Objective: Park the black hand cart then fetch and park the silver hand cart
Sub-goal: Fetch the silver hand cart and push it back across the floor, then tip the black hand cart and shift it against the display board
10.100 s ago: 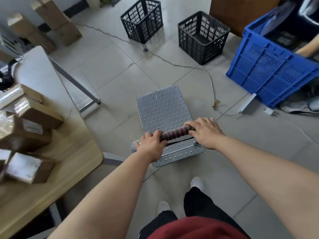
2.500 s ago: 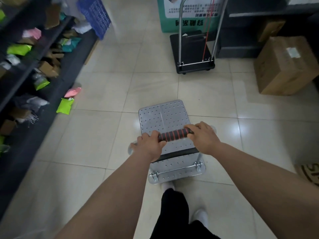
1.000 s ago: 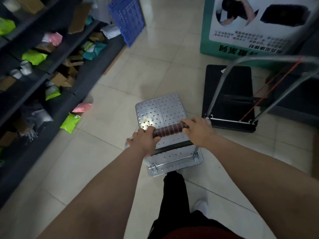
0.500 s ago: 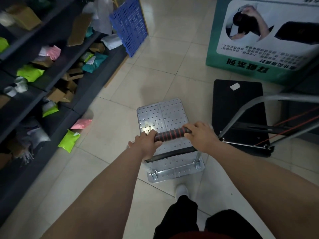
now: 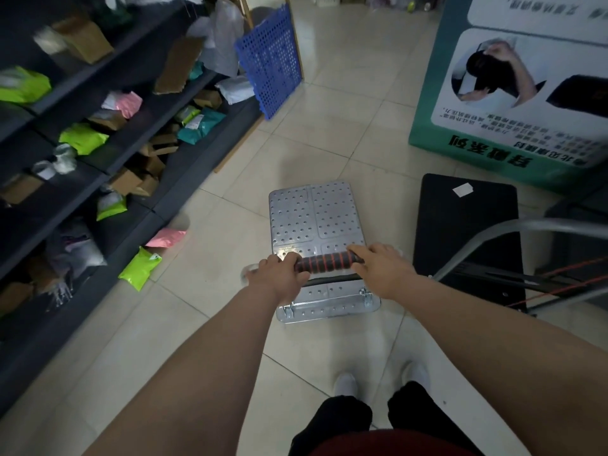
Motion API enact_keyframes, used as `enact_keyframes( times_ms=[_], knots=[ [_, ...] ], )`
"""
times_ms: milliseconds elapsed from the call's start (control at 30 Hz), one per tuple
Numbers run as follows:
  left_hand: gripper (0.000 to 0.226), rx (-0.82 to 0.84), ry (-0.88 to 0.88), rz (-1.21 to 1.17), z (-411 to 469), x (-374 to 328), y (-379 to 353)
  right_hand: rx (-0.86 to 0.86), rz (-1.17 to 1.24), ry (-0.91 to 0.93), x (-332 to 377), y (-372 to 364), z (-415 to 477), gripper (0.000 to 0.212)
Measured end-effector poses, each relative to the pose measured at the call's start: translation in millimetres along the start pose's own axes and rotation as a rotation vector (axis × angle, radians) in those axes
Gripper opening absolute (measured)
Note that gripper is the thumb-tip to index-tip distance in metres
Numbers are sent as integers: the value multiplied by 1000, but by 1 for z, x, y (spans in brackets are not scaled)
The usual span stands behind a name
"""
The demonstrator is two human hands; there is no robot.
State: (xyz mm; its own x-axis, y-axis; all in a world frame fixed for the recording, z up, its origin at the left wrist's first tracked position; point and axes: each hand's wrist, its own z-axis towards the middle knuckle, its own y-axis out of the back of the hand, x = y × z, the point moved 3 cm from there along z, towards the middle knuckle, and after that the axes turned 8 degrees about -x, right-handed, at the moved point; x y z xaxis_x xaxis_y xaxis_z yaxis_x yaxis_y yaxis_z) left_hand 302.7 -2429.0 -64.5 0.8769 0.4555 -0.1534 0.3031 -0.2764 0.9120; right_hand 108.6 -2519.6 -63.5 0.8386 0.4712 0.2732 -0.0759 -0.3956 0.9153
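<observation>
Fingers (image 5: 289, 258) of left hand (image 5: 279, 278), right hand (image 5: 381, 271) curled tight round handle (image 5: 324, 261) of silver hand cart (image 5: 316, 218). Black hand cart (image 5: 467, 225) parked at 3 o'clock, just beside. Step: parking silver. Next: likely straighten alongside, let go.

Pale tiled floor (image 5: 345, 120). Directly under the grip, silver cart (image 5: 316, 222); just right of it, apart, black cart (image 5: 460, 232). Beyond that, green printed box (image 5: 513, 93). Left of the grip, dark shelves (image 5: 108, 139) with bright parcels; pink bag (image 5: 166, 237) and green bag (image 5: 139, 268) at their foot.
</observation>
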Motion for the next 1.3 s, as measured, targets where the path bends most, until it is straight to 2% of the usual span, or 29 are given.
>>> enact_keyframes(
  times_ms=[133, 333, 500, 633, 800, 1067, 1167, 1300],
  knots=[
    [43, 55, 24, -24, 7, -6, 4, 40, -10, -3, -6, 6, 9, 42],
    [36, -82, -13, 33, 5, -15, 2, 19, -93, -30, -10, 7, 17, 42],
    [48, -30, 1, 11, 11, -22, 6, 12, 23, -32, -14, 8, 19, 50],
    [52, -38, -167, 82, 24, -55, 12, -78, 153, -123, -35, 12, -3, 51],
    [55, 34, -301, 59, 37, -134, 16, -124, 60, -247, -97, 30, -44, 52],
    [61, 97, -748, 93, 8, -290, 7, -298, -13, -456, -218, 50, -129, 58],
    [62, 133, -810, 95, 1, -341, -4, -358, 45, -545, -267, 59, -153, 58],
    [68, 167, -805, 47, 2, -407, -21, -451, 57, -573, -333, 76, -173, 55]
  ],
)
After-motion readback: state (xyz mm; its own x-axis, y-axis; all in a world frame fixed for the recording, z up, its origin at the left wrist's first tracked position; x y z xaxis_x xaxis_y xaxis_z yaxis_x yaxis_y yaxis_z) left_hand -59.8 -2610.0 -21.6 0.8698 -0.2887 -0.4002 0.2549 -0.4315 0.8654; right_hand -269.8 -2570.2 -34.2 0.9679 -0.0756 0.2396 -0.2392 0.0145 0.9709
